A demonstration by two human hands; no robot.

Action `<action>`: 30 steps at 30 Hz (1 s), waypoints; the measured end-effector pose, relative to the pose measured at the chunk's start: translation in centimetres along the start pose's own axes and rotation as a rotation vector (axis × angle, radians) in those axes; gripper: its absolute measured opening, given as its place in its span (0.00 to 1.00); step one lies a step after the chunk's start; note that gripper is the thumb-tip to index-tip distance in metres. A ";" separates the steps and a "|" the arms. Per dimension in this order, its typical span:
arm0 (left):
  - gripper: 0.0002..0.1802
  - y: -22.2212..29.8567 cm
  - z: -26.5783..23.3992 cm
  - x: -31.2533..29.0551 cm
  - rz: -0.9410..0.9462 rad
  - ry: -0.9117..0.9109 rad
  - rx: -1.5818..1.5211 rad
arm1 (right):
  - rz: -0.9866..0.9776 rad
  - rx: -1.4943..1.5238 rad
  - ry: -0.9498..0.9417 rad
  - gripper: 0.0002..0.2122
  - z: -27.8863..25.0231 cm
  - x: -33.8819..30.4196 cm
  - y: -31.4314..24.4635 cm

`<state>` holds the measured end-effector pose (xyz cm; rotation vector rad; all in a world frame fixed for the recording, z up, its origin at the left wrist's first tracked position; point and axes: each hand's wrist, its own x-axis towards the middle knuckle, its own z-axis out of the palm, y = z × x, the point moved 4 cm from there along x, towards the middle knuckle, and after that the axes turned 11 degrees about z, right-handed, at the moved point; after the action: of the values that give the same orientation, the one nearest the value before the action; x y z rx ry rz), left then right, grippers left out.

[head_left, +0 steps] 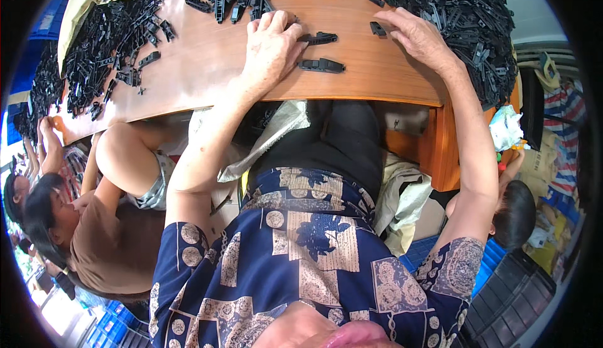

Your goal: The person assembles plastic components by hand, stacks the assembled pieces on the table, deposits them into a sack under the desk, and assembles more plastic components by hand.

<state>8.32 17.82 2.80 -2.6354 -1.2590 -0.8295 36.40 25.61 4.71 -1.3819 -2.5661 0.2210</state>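
My left hand [271, 45] rests on the wooden table with its fingers curled; whatever they hold, if anything, is hidden under them. A slim black plastic part [323, 38] lies against its thumb side. Closer to the table's near edge is a longer black plastic part [321, 65], lying flat and apart from both hands. My right hand [416, 36] reaches in from the right, fingers stretched out and apart. Just left of its fingertips sits a small black plastic piece [377, 29].
Heaps of black plastic parts cover the table [207, 65] at the far side, the right [474, 34] and the left [107, 40]. A yellowish sack [81, 15] stands by the left heap. A person in a brown top [113, 247] sits at left; another head [514, 213] shows at right.
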 end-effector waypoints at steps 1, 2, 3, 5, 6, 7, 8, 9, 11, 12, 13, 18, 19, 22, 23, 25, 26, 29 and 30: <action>0.13 -0.1 0.1 0.0 -0.003 -0.001 0.000 | -0.001 0.001 -0.002 0.14 0.2 0.2 -0.1; 0.14 -0.1 0.1 0.0 0.006 0.012 0.009 | -0.069 -0.068 0.005 0.15 0.5 0.4 -0.4; 0.14 -0.2 0.2 -0.1 0.015 0.025 0.017 | -0.135 -0.137 0.013 0.17 0.7 0.6 -0.8; 0.14 0.0 0.9 0.1 0.082 -0.056 0.041 | -0.161 -0.117 -0.049 0.15 0.8 1.4 -0.9; 0.14 0.3 1.3 0.2 0.153 -0.135 0.064 | -0.185 -0.100 -0.109 0.14 1.0 1.6 -0.9; 0.13 0.7 1.3 0.2 0.204 -0.111 0.087 | -0.187 -0.098 -0.111 0.14 1.2 1.7 -0.8; 0.13 0.6 1.2 0.0 0.201 -0.112 0.085 | -0.190 -0.064 -0.116 0.14 1.4 1.8 -0.8; 0.14 0.9 0.8 -0.1 0.262 -0.118 0.076 | -0.193 -0.030 -0.121 0.14 1.5 1.9 -1.0; 0.15 0.9 0.8 -0.7 0.328 -0.126 0.046 | -0.172 0.028 -0.081 0.13 2.1 1.5 -1.7; 0.15 1.0 0.7 -0.6 0.322 -0.128 0.042 | -0.148 0.084 -0.040 0.13 2.1 1.3 -2.2; 0.15 0.9 0.2 -0.5 0.222 -0.072 0.014 | -0.131 0.097 -0.020 0.11 2.0 1.1 -2.7; 0.15 -0.4 0.4 -1.2 0.074 -0.042 -0.016 | -0.026 0.152 -0.037 0.10 1.4 0.4 -5.1; 0.14 -0.4 0.5 -1.3 0.062 -0.011 -0.050 | -0.027 0.189 -0.026 0.10 1.2 0.4 -6.0; 0.13 -0.4 0.6 -1.1 0.040 -0.016 -0.100 | -0.118 0.193 -0.060 0.09 1.5 0.8 -8.4; 0.13 -0.4 0.7 -1.2 0.036 -0.021 -0.106 | -0.148 0.115 -0.062 0.09 1.5 0.9 -9.2; 0.12 -0.7 0.9 -1.3 0.023 0.003 -0.153 | -0.156 0.054 -0.090 0.09 1.5 1.4 -9.9; 0.12 -0.7 0.9 -1.3 0.019 0.001 -0.158 | -0.166 -0.009 -0.111 0.10 1.6 1.6 -10.0; 0.13 -0.7 0.7 -1.4 0.006 -0.022 -0.186 | -0.186 0.012 -0.143 0.09 1.7 1.8 -10.1; 0.13 -0.7 0.5 -1.3 0.003 -0.027 -0.193 | -0.187 0.014 -0.150 0.09 1.6 1.8 -10.2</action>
<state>7.35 17.57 1.58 -2.8048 -1.2390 -0.9630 26.80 21.53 5.73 -1.1514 -2.7898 0.3215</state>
